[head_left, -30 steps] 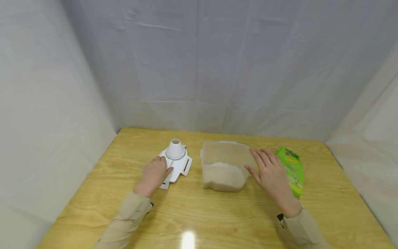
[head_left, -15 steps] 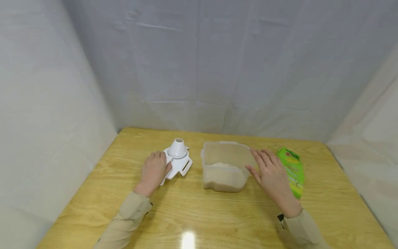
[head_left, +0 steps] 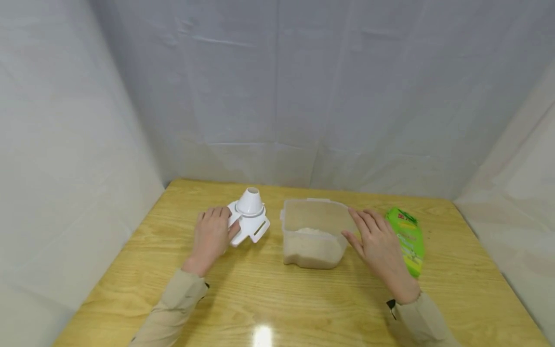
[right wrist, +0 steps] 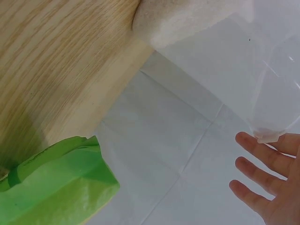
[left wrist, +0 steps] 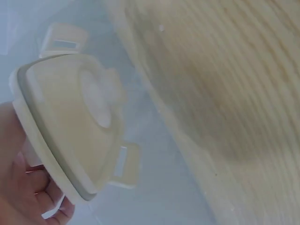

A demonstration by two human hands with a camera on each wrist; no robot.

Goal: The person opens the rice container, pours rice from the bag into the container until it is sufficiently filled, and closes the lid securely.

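While the left hand (head_left: pixel 211 237) gripped the tilted white lid (head_left: pixel 249 222), the right hand's (head_left: pixel 378 245) straight fingers (right wrist: pixel 255 168) touched the rice container (head_left: pixel 313 233).
Only the left wrist view showed the lid's underside (left wrist: pixel 70 122); right of the container lay a green bag (head_left: pixel 406 238).

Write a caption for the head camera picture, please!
Left hand grips white lid; right hand touches rice container.

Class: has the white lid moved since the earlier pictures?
Yes. The left hand has tipped the lid up off the table, its spout higher against the container.
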